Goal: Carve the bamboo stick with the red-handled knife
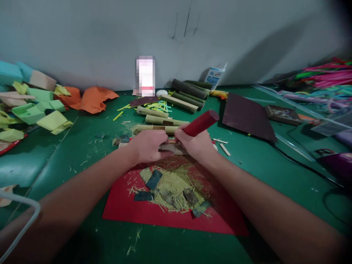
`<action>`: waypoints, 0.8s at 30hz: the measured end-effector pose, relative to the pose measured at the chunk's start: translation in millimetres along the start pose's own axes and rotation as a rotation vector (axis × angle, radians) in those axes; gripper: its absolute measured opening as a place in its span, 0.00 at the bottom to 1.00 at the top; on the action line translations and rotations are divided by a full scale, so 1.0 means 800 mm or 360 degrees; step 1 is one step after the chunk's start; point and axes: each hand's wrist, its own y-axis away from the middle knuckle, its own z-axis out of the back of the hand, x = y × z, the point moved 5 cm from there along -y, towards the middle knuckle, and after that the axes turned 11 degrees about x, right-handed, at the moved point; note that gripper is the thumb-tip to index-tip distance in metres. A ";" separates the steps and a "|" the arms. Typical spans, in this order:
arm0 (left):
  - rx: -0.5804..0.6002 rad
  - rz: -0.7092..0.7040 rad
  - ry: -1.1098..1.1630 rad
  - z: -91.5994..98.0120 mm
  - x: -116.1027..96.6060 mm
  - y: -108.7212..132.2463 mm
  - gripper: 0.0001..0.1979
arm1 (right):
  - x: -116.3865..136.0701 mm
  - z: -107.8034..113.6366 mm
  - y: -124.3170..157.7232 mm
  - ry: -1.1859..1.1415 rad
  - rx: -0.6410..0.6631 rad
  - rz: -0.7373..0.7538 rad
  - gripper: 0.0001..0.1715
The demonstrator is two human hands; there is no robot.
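My left hand [150, 146] is closed around a piece of bamboo tube [174, 148] lying crosswise at the far part of a red sheet [118, 209]. In my right hand [194, 143] is a tool with a thick red round handle [202, 123], tilted up to the right. Its working end is hidden by my fingers, close to the bamboo. Pale shavings and sawdust [176, 183], mixed with several dark cut bamboo pieces [154, 179], are spread on the sheet below my hands. Just beyond my hands lies another bamboo tube [173, 130] with a rectangular opening cut in it.
More bamboo tubes [189, 91] are stacked near the wall. Folded coloured papers [41, 106] and crumpled orange paper [96, 99] lie left. On the right are a dark brown sheet [244, 117], a small box [283, 114], a black cable [305, 165] and bright coloured strands [324, 79].
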 end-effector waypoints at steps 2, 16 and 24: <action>-0.0011 -0.0006 0.0014 0.000 0.000 0.000 0.16 | -0.002 -0.001 -0.002 0.0035 0.0004 0.0000 0.08; -0.0008 0.0003 0.0007 0.003 -0.001 0.000 0.17 | 0.008 -0.007 0.003 -0.0016 0.0195 -0.0054 0.10; 0.0001 0.0026 -0.0025 0.002 -0.001 0.000 0.17 | 0.003 -0.003 0.001 0.0054 0.0044 -0.0021 0.09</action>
